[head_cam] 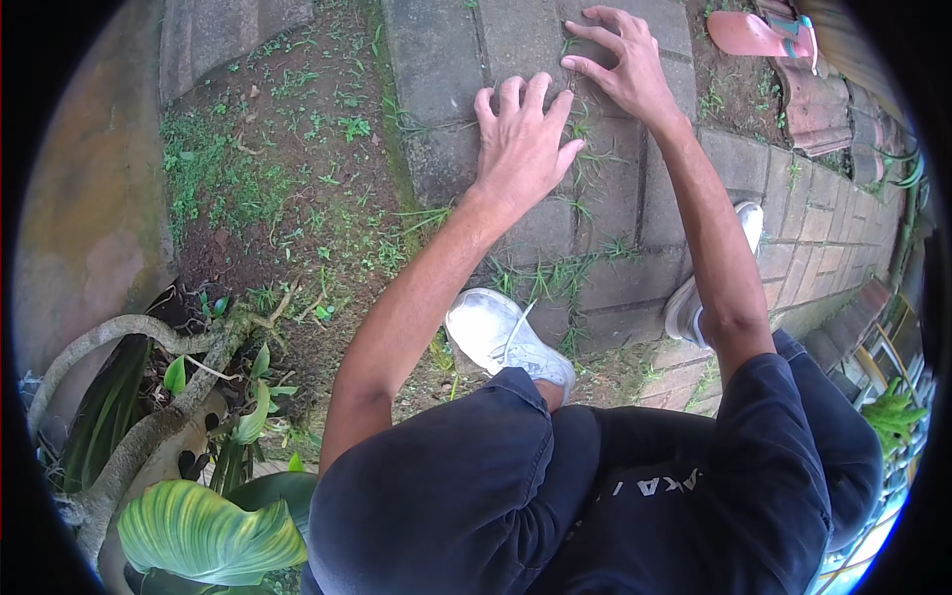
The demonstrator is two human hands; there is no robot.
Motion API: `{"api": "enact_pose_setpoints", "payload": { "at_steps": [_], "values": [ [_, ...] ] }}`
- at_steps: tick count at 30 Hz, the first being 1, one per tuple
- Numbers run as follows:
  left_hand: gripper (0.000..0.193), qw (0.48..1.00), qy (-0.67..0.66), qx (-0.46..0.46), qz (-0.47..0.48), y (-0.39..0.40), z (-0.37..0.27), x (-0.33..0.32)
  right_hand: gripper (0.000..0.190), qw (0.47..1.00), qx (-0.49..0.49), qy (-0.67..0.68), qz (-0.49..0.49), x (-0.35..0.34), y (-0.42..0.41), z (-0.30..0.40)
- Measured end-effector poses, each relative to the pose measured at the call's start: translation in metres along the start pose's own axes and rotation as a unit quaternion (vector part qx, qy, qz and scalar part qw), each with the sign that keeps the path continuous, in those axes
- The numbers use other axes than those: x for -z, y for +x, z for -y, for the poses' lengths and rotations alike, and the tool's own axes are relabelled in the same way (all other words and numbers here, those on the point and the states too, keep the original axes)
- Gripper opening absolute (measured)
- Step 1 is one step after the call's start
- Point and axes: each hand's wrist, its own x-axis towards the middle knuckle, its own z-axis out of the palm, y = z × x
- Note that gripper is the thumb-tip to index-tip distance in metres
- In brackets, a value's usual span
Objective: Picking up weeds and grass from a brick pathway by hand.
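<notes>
My left hand [523, 141] is spread low over the grey paving blocks [446, 67], back upward, fingers apart and bent, holding nothing that shows. Farther up and to the right, my right hand [621, 63] reaches over the same paving, with its fingers spread near a small tuft in a joint. Grass [573, 279] grows in the joints between the blocks, from beside my left hand down to my white shoe [494, 331]. Whether the fingertips touch the paving or the grass, I cannot tell.
Weedy soil [297, 149] borders the paving on the left, beside a wall. A gnarled branch [160, 424] and a broad striped leaf [212, 532] stand at lower left. A pink plastic object [751, 33] and clay roof tiles [814, 104] lie at upper right.
</notes>
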Motion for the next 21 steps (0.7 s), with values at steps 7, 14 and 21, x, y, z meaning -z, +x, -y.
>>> {"api": "enact_pose_setpoints", "payload": {
  "at_steps": [7,14,21],
  "values": [
    [0.047,0.995,-0.085,0.017,-0.042,-0.002,0.017,0.001,0.035,0.996,0.071,-0.049,-0.038,-0.014,0.011,-0.017],
    [0.05,0.996,-0.079,0.0,-0.049,-0.01,0.024,0.003,0.016,0.997,0.054,-0.035,-0.042,-0.015,0.025,-0.002],
    [0.056,0.996,-0.063,-0.028,-0.063,-0.018,0.026,0.001,0.007,0.994,0.004,-0.006,-0.107,-0.034,0.014,0.007]
  ]
}}
